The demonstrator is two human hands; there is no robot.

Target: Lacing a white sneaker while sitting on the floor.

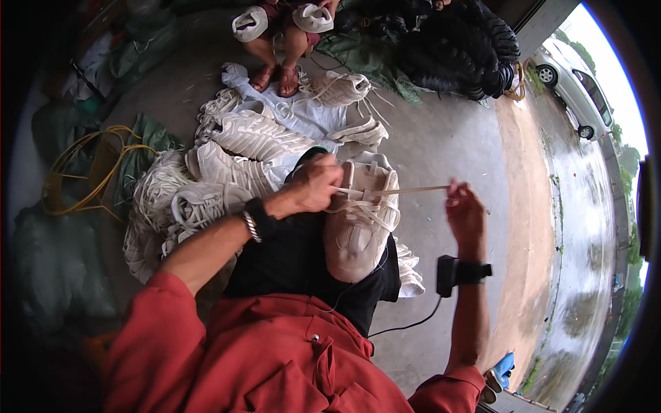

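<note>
A white sneaker point(351, 244) rests on my dark-trousered lap, toe toward me and tongue pointing away. White laces cross over its upper. One shoelace point(416, 190) runs straight and taut from the eyelets out to the right. Its far end is pinched in my right hand point(467, 206), raised well off the shoe. My left hand point(315, 183) is closed at the left side of the shoe's opening, fingers pressed together on lace there; the fingertips are partly hidden.
Beyond my knees, white sneakers point(258, 138) lie heaped on pale sheeting, with bundled laces point(162, 189) to the left. Yellow strapping point(103, 165) curls farther left. A person in sandals point(288, 81) sits opposite with two shoes at the knees. A black cable point(406, 325) hangs from my right wrist device.
</note>
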